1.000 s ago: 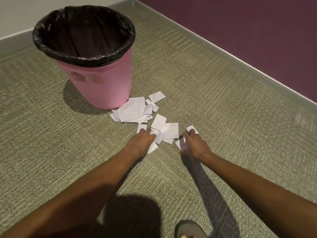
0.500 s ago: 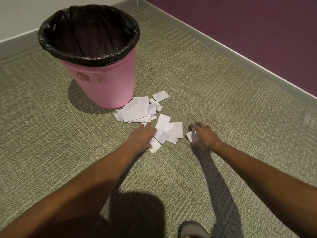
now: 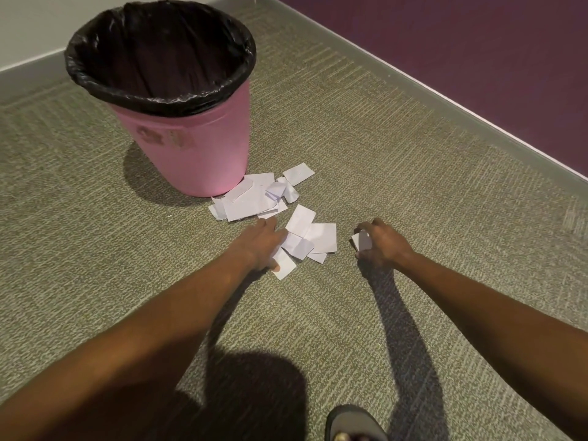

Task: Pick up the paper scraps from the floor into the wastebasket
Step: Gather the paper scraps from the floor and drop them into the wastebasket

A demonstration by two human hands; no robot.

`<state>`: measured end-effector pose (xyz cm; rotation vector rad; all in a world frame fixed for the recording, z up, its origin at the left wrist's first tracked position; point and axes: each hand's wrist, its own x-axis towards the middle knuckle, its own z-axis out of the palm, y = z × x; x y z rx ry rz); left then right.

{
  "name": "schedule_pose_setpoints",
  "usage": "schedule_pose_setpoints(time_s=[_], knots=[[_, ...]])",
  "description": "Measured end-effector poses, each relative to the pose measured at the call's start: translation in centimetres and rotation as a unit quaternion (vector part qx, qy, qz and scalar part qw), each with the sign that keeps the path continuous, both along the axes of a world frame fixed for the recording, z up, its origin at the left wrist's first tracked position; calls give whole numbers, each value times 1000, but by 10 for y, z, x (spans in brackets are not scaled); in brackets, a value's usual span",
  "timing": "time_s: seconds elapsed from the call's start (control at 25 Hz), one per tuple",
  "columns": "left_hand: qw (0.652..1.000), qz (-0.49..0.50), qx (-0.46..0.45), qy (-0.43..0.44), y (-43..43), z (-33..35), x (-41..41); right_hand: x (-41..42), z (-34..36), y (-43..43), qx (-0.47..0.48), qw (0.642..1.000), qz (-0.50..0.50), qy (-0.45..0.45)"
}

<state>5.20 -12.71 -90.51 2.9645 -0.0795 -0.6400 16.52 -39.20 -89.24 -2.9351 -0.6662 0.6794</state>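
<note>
A pink wastebasket (image 3: 203, 154) with a black liner stands upright on the carpet at the upper left. White paper scraps (image 3: 251, 198) lie in a heap against its base, and a second cluster of scraps (image 3: 318, 237) lies just nearer to me. My left hand (image 3: 261, 243) rests on the left side of that nearer cluster, fingers pressing several scraps. My right hand (image 3: 380, 241) is to the right of the cluster, lifted slightly, fingers curled around a small bunch of scraps (image 3: 361, 240).
Olive carpet covers the floor. A purple wall with a grey baseboard (image 3: 445, 100) runs diagonally at the right, a pale wall at the top left. The toe of a grey shoe (image 3: 353, 423) shows at the bottom edge.
My right hand gathered the scraps that lay at the right of the cluster and closed on them, lifting a little. My left hand stayed on the cluster, shifting the scraps slightly.
</note>
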Motion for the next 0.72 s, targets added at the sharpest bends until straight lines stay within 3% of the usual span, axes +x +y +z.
schedule_pose_setpoints(time_s=[0.16,0.36,0.52,0.72], knots=[[995,50,-82,8,0,-3,-4,-2,-1,0,-5,999,-36,20],[976,109,-184,-31,-5,-4,-23,-11,10,14,94,988,-93,79],[981,89,-161,-62,-6,-5,-35,-16,29,43,216,961,-137,103],[984,67,-126,-103,-9,-3,-43,-9,24,74,150,982,-69,92]])
